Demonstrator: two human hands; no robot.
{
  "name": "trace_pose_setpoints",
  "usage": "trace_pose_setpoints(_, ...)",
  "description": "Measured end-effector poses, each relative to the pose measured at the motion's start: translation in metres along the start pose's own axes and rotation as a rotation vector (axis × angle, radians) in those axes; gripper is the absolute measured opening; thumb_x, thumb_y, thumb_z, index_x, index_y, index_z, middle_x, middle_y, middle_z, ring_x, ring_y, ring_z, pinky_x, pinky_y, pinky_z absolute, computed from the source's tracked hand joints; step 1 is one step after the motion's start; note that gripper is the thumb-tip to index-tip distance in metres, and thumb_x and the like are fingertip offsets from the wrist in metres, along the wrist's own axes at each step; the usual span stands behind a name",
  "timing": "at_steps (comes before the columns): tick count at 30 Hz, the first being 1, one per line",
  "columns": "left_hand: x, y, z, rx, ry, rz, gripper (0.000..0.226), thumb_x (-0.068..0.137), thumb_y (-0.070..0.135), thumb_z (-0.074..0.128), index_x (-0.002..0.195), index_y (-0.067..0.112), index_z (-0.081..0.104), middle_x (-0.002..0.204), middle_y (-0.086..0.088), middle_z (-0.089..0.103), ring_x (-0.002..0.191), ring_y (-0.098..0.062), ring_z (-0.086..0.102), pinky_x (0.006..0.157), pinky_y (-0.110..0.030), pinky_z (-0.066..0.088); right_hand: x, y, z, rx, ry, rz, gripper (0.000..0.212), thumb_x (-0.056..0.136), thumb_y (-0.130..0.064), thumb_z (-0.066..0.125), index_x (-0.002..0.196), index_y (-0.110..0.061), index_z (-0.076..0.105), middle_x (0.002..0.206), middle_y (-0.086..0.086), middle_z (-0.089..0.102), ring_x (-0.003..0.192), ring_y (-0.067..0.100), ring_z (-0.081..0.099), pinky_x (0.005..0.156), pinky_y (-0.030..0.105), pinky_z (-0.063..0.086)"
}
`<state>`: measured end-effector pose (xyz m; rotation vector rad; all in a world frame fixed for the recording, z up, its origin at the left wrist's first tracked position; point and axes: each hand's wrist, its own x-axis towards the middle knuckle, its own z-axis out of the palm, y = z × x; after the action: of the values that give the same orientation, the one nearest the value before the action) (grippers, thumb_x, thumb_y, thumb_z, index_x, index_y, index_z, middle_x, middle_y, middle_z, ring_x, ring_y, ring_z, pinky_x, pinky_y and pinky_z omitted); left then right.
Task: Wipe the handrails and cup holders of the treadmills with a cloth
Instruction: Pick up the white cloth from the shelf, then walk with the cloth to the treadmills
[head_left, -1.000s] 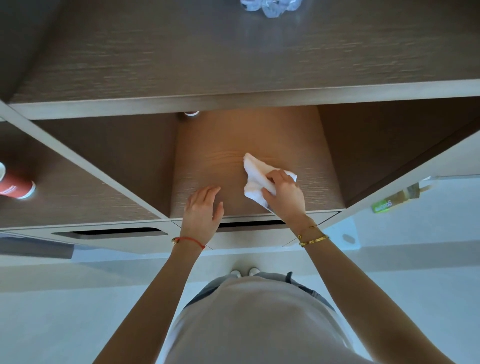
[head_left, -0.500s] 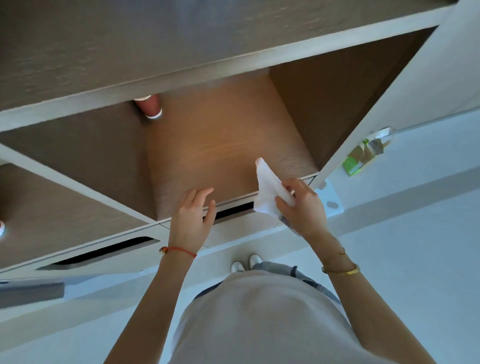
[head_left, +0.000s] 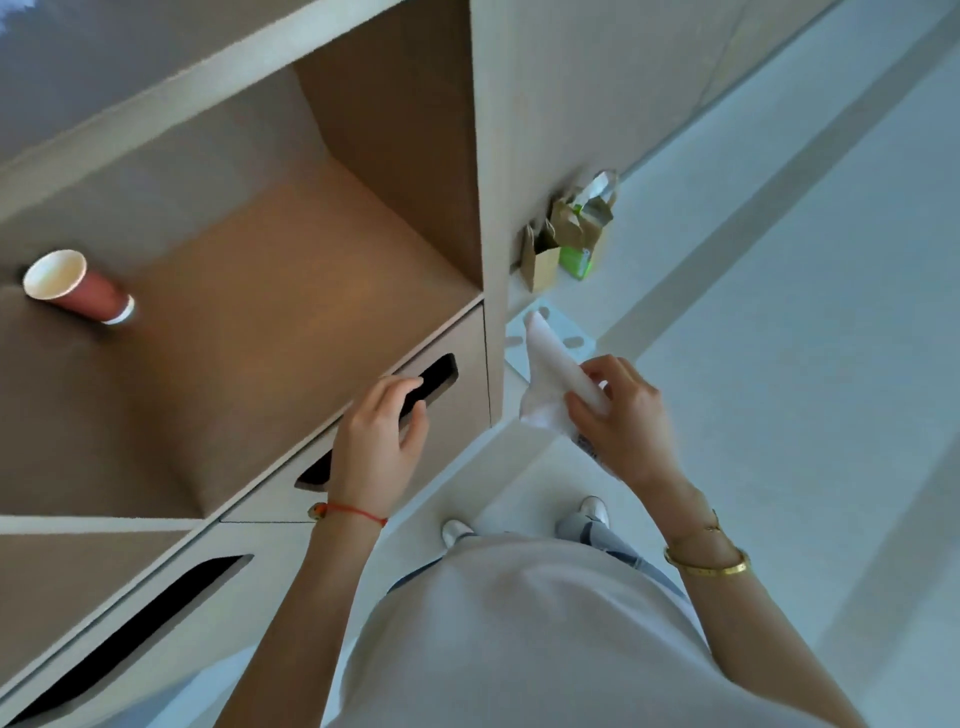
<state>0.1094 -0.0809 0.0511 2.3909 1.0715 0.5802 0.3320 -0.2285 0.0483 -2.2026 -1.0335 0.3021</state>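
Note:
A white cloth is pinched in my right hand, which hangs in the air just right of a wooden shelf unit, off its surface. My left hand is relaxed with fingers loosely spread, hovering over the front edge of the lit shelf compartment, above the dark slot handle of the drawer below. No treadmill, handrail or cup holder shows in this view.
A red paper cup stands at the left of the shelf. Brown paper bags and a green packet sit on the pale floor by the unit's right side. A white floor plate lies behind the cloth. My feet stand close to the unit.
My right hand lifted the cloth off the shelf surface and drew it right, past the unit's side panel. My left hand slid back to the front edge. The view swung right.

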Motion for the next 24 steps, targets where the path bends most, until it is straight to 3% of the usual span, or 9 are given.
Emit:
trace_pose_setpoints(5, 0.021, 0.069, 0.052, -0.016, -0.094, 0.135, 0.025, 0.093, 0.010, 0.061, 0.117, 0.004, 0.067, 0.115, -0.010, 0.067, 0.110, -0.027, 0.062, 0.091, -0.045, 0.054, -0.023, 0.061, -0.054, 0.006, 0.105, 0.139, 0.019, 0.083, -0.017, 0.066, 0.101, -0.015, 0.060, 0.096, -0.002, 0.061, 0.073, 0.023, 0.055, 0.060, 0.035, 0.047)
trace_pose_setpoints(16, 0.044, 0.263, 0.187, -0.129, -0.297, 0.371, 0.028, 0.095, 0.013, 0.059, 0.122, 0.008, 0.065, 0.120, -0.006, 0.067, 0.117, -0.023, 0.059, 0.097, -0.037, 0.051, -0.094, 0.217, -0.208, -0.052, 0.347, 0.424, 0.018, 0.084, -0.020, 0.067, 0.100, -0.020, 0.058, 0.092, -0.010, 0.057, 0.071, 0.018, 0.055, 0.059, 0.037, 0.048)
trace_pose_setpoints(21, 0.056, 0.335, 0.234, -0.130, -0.384, 0.521, 0.026, 0.093, 0.010, 0.061, 0.118, 0.007, 0.066, 0.113, -0.008, 0.068, 0.104, -0.027, 0.062, 0.091, -0.041, 0.052, -0.119, 0.263, -0.255, -0.084, 0.456, 0.544, 0.019, 0.083, -0.020, 0.067, 0.100, -0.020, 0.058, 0.093, -0.009, 0.060, 0.070, 0.018, 0.055, 0.058, 0.035, 0.046)
trace_pose_setpoints(24, 0.065, 0.372, 0.262, -0.108, -0.437, 0.618, 0.027, 0.092, 0.009, 0.062, 0.119, 0.007, 0.066, 0.115, -0.008, 0.068, 0.107, -0.026, 0.061, 0.092, -0.031, 0.046, -0.129, 0.285, -0.275, -0.069, 0.529, 0.619, 0.019, 0.083, -0.020, 0.067, 0.099, -0.020, 0.058, 0.094, -0.008, 0.061, 0.070, 0.019, 0.056, 0.058, 0.038, 0.047)
